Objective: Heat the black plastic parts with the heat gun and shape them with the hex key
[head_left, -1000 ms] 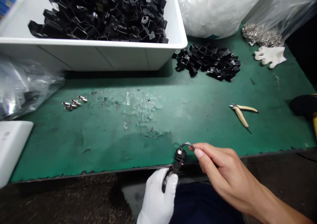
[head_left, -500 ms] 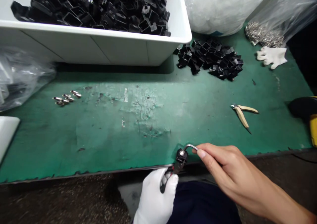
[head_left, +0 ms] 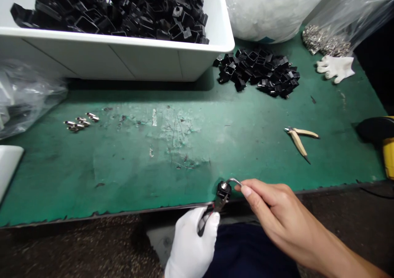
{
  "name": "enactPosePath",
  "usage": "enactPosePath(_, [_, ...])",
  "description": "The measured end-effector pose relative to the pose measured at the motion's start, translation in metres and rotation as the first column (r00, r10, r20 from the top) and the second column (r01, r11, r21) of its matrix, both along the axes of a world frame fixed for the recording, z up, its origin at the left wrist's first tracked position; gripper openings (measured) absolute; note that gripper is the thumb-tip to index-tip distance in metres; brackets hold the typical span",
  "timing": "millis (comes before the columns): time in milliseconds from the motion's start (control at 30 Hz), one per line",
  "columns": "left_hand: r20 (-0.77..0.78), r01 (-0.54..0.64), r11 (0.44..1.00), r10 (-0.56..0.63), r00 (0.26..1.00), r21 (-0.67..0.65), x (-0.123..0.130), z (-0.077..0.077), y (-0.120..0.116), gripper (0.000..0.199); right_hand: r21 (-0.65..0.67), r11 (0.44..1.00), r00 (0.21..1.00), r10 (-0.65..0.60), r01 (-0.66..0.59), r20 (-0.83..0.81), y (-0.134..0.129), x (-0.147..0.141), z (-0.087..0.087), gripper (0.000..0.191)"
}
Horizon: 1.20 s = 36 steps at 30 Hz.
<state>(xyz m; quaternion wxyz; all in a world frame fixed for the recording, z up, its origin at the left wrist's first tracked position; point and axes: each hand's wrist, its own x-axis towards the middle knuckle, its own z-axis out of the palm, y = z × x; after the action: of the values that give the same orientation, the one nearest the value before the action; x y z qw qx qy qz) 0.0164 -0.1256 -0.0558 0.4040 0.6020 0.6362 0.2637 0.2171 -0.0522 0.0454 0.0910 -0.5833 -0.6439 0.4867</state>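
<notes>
My left hand (head_left: 192,242), in a white glove, is closed around pliers (head_left: 220,204) with dark jaws and a bit of red on the handle. Most of the handle is hidden in the glove. At the jaws' end is a small black plastic part (head_left: 222,189), just over the table's front edge, with a shiny metal fitting (head_left: 224,185) on its top. Bare, my right hand (head_left: 278,208) pinches a bent hex key (head_left: 235,180) between thumb and fingers. The key's short end meets the metal fitting; how deep it sits I cannot tell.
A white bin (head_left: 123,40) full of black parts stands at the back left. Right of it lies a heap of black parts (head_left: 260,71). Cream-handled cutters (head_left: 298,140), a white glove (head_left: 335,68), several metal fittings (head_left: 81,122) and plastic bags (head_left: 29,93) lie on the green table (head_left: 123,159).
The whole view has shifted slightly. Both hands keep their holds, and the hex key stays at the metal fitting with little visible turning.
</notes>
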Motion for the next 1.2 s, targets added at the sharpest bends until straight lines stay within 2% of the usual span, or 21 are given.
enactPosePath(200, [0.003, 0.000, 1.000, 0.000, 1.000, -0.015, 0.002, -0.001, -0.001, 0.022, -0.127, 0.975, 0.973, -0.199, 0.184, -0.119, -0.012, -0.002, -0.010, 0.031])
enactPosePath(367, [-0.003, -0.018, 1.000, 0.018, 1.000, -0.004, 0.006, -0.004, -0.006, 0.021, -0.284, 0.904, 0.902, -0.383, 0.320, -0.201, -0.023, -0.002, -0.018, 0.031])
enactPosePath(500, [0.038, -0.024, 0.998, 0.026, 0.999, -0.055, 0.008, -0.005, -0.007, 0.021, -0.318, 0.860, 0.845, -0.480, 0.399, -0.236, -0.030, -0.008, -0.022, 0.029])
enactPosePath(700, [0.080, -0.031, 0.994, 0.039, 0.996, -0.103, 0.009, -0.006, -0.008, 0.022, -0.348, 0.814, 0.779, -0.564, 0.466, -0.275, -0.037, -0.014, -0.028, 0.031])
enactPosePath(967, [0.126, -0.054, 0.990, 0.071, 0.990, -0.133, 0.013, -0.002, -0.008, 0.026, -0.288, 0.812, 0.767, -0.578, 0.507, -0.278, -0.046, -0.020, -0.035, 0.030])
enactPosePath(1067, [0.126, -0.063, 0.989, 0.080, 0.989, -0.136, 0.017, -0.001, -0.009, 0.028, -0.285, 0.788, 0.730, -0.614, 0.545, -0.302, -0.052, -0.026, -0.040, 0.028])
enactPosePath(1200, [0.109, -0.142, 0.985, 0.153, 0.982, -0.097, 0.025, -0.003, -0.014, 0.030, -0.254, 0.751, 0.646, -0.656, 0.609, -0.391, -0.063, -0.040, -0.054, 0.022])
